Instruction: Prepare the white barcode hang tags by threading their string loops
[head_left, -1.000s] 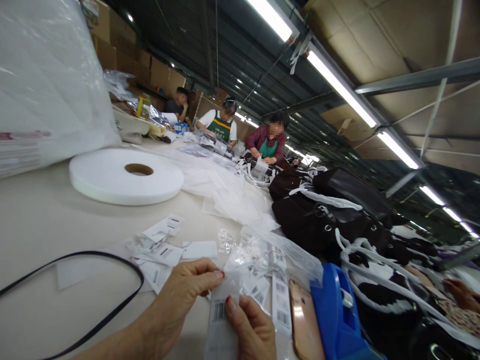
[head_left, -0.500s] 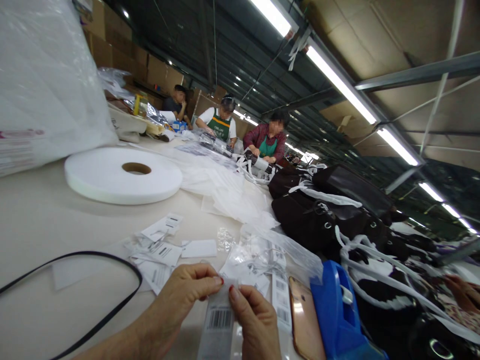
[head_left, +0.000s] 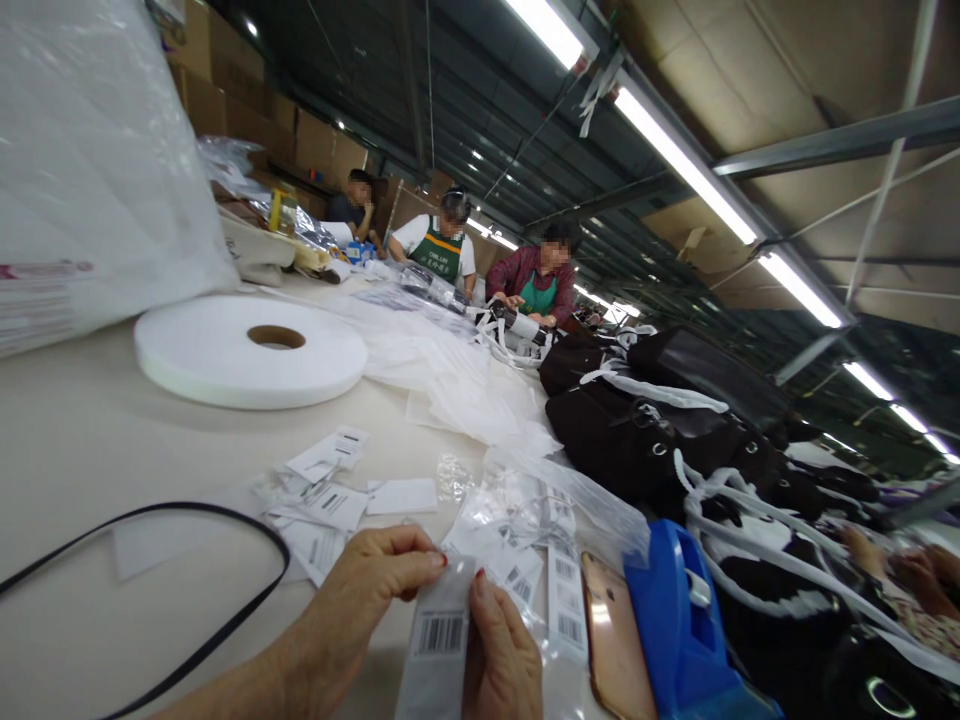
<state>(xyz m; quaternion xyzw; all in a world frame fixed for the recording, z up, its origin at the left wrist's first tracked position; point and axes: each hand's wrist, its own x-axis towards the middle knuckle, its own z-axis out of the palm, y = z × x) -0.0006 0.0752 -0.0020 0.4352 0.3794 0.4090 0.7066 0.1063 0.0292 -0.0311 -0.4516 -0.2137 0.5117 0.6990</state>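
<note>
A translucent strip with a printed barcode label [head_left: 439, 632] hangs in front of me, slanting slightly. My left hand [head_left: 390, 572] pinches its top edge between thumb and forefinger. At the strip's right edge, my right hand [head_left: 504, 640] has its thumb upright and its fingers curled partly behind the strip. Just beyond lie loose white printed tags [head_left: 326, 500] and a clear plastic bag [head_left: 495, 505] with barcode labels around it. A sheet of barcode stickers [head_left: 564, 600] sits right of my right hand.
A gold phone [head_left: 616, 630] and a blue tape dispenser [head_left: 675, 610] stand at right, beside piled dark bags [head_left: 615, 430] with white cords. A white tape roll [head_left: 195, 350], a black strap [head_left: 247, 520] and a large plastic sack [head_left: 97, 180] occupy the left. Several co-workers are nearby.
My right thumb has shifted from the strip's top down to its right edge, uncovering more of the barcode. My left hand keeps its pinch. At far right, another person's hands have come further into view.
</note>
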